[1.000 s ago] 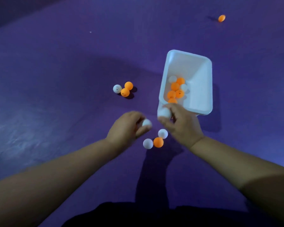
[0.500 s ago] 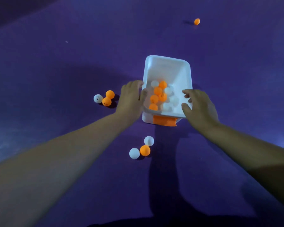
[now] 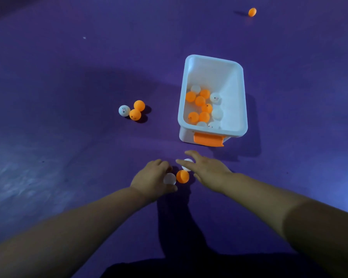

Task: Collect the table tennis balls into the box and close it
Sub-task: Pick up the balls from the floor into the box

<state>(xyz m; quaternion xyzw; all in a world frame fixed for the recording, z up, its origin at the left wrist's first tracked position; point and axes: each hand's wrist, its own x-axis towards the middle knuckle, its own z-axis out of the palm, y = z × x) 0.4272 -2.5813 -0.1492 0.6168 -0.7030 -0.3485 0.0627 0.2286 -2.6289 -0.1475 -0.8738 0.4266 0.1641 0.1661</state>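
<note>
A white box (image 3: 243, 101) with an orange latch (image 3: 208, 140) stands open on the purple surface, holding several orange and white balls (image 3: 200, 101). Just in front of it lie three loose balls. My left hand (image 3: 152, 178) curls its fingers and thumb round a white ball (image 3: 170, 178). An orange ball (image 3: 182, 176) lies between my hands. My right hand (image 3: 208, 169) reaches with straight fingers over another white ball (image 3: 186, 165), touching it from the right. No lid is in view.
Left of the box sits a cluster of one white ball (image 3: 124, 110) and two orange balls (image 3: 139, 105). A lone orange ball (image 3: 252, 12) lies far back right. The purple surface (image 3: 68, 77) stretches all around.
Both hands have left the box rim and dropped back to the three balls in front of it. The balls they carried a second ago now lie in the box.
</note>
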